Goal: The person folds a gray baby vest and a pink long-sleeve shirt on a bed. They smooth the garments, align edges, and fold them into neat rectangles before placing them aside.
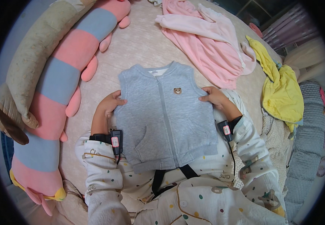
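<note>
A light grey zip-up vest (148, 112) lies front side up before me, its lower part over my lap. Its zipper is done up, and a small bear patch (177, 91) sits on the chest. At the vest's left edge, below the armhole, my left hand (111, 102) grips the fabric with the thumb on top. My right hand (214, 98) pinches the opposite edge the same way. The fingers under the fabric are hidden on both sides. A black device is strapped to each wrist.
A long pink-and-blue striped plush toy (64, 74) and a beige bolster (36, 53) line the left side of the bed (109, 71). Pink garments (199, 42) lie beyond the vest. To the right are a yellow garment (283, 92) and a grey quilted bolster (306, 146).
</note>
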A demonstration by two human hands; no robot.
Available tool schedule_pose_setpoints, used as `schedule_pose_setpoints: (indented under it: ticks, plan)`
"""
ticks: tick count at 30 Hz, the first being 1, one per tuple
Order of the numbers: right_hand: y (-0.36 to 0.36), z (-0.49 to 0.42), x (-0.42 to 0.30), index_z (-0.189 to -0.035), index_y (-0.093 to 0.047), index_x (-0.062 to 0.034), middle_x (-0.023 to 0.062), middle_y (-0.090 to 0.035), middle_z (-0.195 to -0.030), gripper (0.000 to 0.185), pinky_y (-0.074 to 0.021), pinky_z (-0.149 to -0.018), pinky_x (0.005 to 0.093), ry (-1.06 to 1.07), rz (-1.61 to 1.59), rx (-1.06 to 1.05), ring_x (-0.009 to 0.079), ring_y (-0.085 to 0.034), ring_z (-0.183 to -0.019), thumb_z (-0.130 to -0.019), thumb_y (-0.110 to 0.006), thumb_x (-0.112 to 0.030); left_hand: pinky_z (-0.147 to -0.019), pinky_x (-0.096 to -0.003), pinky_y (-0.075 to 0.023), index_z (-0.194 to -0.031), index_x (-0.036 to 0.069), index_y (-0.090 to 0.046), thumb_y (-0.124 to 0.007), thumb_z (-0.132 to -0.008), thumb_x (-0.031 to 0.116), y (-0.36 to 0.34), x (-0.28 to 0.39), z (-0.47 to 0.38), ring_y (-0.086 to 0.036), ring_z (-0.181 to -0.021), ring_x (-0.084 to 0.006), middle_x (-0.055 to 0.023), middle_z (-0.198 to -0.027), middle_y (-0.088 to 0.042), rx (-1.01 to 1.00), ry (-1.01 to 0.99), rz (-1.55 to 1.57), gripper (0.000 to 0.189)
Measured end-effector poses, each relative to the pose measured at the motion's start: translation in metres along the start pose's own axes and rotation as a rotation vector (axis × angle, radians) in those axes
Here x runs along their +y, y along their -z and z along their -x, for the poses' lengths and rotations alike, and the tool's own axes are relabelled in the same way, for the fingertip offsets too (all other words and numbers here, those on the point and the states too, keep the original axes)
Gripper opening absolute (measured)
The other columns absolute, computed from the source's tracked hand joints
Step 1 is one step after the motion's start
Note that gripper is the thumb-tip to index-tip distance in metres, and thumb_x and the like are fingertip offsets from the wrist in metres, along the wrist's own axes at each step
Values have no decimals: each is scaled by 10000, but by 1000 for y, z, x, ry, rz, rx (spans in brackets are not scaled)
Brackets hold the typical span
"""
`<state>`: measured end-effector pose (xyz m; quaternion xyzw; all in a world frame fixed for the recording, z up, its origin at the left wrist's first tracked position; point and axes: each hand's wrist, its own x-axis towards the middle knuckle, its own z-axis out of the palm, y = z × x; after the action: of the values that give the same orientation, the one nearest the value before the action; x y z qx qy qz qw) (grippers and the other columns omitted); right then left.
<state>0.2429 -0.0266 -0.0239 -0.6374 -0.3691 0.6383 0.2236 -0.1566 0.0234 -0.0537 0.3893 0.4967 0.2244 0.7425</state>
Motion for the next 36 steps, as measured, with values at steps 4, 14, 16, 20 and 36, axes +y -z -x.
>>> schedule_pose_setpoints:
  ticks: [4,14,16,20,36]
  plan:
    - [0,7,-2,-1003,-561,33,60,-613,-884,301,-469,-723,265,17,19,48,136,-584,-764,-707,-600,62,-827,-230,-419,-1212,-25,-404,-569,-741,-34,-8,5,4,-554,-916,-128,-77,-1066,-569,-17,-26,67,499]
    - [3,8,2,-989,-566,28,51,-611,-877,291,-462,-716,259,27,2,72,128,-576,-755,-703,-618,43,-810,-229,-429,-1234,-17,-381,-545,-770,-39,-14,14,7,-559,-905,-122,-69,-1036,-579,-106,-91,128,493]
    - [6,9,4,-983,-577,22,54,-618,-876,294,-455,-720,261,31,-65,50,125,-576,-759,-696,-635,23,-819,-233,-432,-1229,-19,-389,-544,-773,-35,-12,14,7,-558,-926,-126,-75,-1054,-576,-148,-112,185,482]
    - [16,13,5,-972,-573,8,52,-620,-898,274,-443,-752,252,80,-298,-81,124,-577,-792,-707,-641,14,-831,-237,-440,-1211,-26,-408,-533,-781,-30,-10,14,7,-558,-958,-136,-88,-1093,-564,-216,-152,285,448]
    - [17,9,9,-974,-574,24,67,-621,-893,286,-446,-750,254,47,-258,-52,140,-578,-783,-696,-640,31,-639,-169,-419,-975,55,-569,-514,-856,176,-1,11,2,-509,-684,-66,22,-820,-572,88,10,139,179]
